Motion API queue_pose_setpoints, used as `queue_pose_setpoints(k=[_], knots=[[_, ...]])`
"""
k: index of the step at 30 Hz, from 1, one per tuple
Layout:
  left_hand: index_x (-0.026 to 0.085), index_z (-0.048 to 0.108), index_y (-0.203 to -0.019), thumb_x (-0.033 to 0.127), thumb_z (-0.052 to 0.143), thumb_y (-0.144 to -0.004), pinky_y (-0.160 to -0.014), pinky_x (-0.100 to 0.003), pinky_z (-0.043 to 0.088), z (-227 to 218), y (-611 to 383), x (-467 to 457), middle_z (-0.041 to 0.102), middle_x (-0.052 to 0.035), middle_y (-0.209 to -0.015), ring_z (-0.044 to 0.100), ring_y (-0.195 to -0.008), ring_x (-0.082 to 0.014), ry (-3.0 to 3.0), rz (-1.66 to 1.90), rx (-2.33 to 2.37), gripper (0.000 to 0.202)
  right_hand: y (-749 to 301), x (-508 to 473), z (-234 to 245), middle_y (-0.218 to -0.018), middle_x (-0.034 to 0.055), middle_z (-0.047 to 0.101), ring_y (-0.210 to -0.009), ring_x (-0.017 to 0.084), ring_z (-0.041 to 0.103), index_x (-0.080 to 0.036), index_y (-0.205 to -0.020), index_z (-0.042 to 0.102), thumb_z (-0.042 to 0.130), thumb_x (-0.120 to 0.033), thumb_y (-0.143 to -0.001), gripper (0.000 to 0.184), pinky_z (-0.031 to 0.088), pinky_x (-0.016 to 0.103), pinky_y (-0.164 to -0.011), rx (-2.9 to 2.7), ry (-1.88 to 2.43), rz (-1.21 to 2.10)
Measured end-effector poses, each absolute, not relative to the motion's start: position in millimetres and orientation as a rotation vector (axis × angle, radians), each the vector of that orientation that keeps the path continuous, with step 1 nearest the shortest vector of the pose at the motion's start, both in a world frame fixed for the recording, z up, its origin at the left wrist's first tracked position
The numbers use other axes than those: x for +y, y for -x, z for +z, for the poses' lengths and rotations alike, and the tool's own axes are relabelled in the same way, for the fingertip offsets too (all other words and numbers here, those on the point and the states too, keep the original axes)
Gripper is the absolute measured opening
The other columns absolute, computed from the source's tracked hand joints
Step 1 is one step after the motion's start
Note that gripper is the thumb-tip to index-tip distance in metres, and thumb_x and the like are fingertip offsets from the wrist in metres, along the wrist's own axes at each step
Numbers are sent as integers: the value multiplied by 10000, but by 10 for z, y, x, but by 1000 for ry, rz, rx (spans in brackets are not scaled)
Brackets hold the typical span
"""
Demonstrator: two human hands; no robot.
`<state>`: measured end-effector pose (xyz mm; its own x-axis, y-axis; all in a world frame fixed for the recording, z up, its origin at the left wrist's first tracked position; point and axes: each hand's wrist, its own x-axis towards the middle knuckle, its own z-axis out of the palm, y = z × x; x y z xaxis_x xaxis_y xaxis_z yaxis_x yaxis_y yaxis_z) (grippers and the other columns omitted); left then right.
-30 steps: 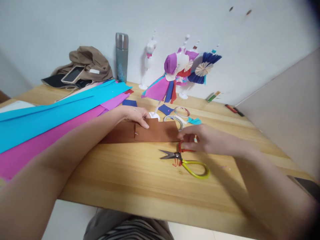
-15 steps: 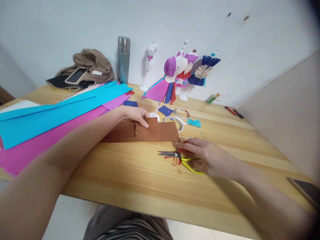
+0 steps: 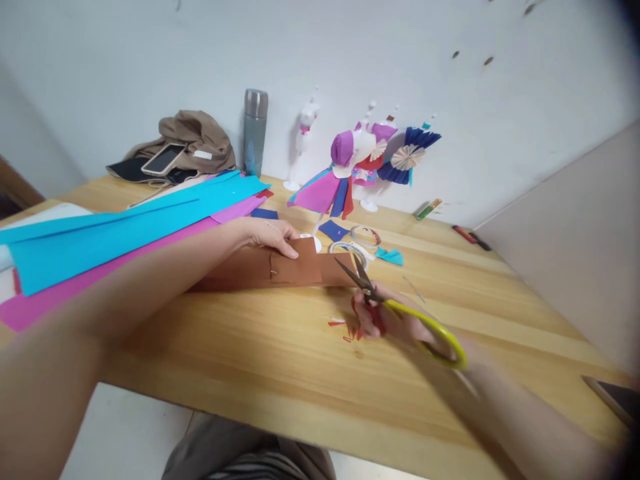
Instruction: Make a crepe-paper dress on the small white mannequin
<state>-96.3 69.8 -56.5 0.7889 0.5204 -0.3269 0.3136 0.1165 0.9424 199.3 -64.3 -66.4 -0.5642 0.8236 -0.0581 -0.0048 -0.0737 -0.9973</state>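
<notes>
My left hand [image 3: 277, 237] is closed on brown crepe paper [image 3: 295, 263], with the thumb on its top and the other fingers mostly hidden. The paper is a long folded strip with a shorter piece laid over it. My right hand [image 3: 380, 317] holds scissors [image 3: 373, 293] with yellow handles. Their dark blades are slightly apart and point up and left, just in front of the strip's right end. Thin red paper scraps [image 3: 347, 330] lie on the table below the blades, beside my right hand.
Blue [image 3: 135, 217] and purple paper [image 3: 100, 283] spread at left. A flask [image 3: 255, 133], clothing [image 3: 200, 137] and a phone [image 3: 163, 160] stand or lie behind. Paper-dressed figures [image 3: 345, 153] line the wall. Tape rolls [image 3: 367, 237] and blue scraps [image 3: 334, 231] lie beyond the brown paper.
My right hand has lifted the scissors off the table, and the blades have swung up and opened a little. My left hand stays on the brown paper. The view has shifted slightly.
</notes>
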Motion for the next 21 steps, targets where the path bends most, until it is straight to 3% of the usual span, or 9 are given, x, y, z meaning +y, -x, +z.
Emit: queue_pose_setpoints(k=[2,3,7,21], knots=[[145,764,-897,263,811,-688,-729,-287,566,-589,1013,670,771,-52,-802,724,-704,-187,-1452,230,671,244,-1868,-735,-657,-706,-5,540,-521,124,484,-210,-940,600,671,-805,-647,667,461,305,-535,-1471,775,1888],[141,764,-906,270,815,-687,-749,-291,567,-609,1033,661,773,-58,-813,727,-714,-190,-1436,255,644,259,-1818,-798,-643,-759,2,542,-554,119,494,-217,-950,593,644,-773,-712,607,460,295,-561,-1352,734,1989],[131,765,-957,297,833,-681,-758,-274,567,-701,1073,656,778,-72,-840,733,-725,-184,-1367,328,563,329,-1685,-1007,-606,-728,-5,520,-534,108,481,-210,-899,594,564,-735,-812,533,440,257,-531,-1022,671,2250],[119,753,-1035,305,831,-703,-745,-247,564,-753,1090,672,781,-90,-898,742,-750,-184,-1333,368,506,388,-1504,-883,-741,-685,-10,554,-481,94,475,-201,-917,621,614,-728,-787,542,442,239,-482,-830,733,2367]])
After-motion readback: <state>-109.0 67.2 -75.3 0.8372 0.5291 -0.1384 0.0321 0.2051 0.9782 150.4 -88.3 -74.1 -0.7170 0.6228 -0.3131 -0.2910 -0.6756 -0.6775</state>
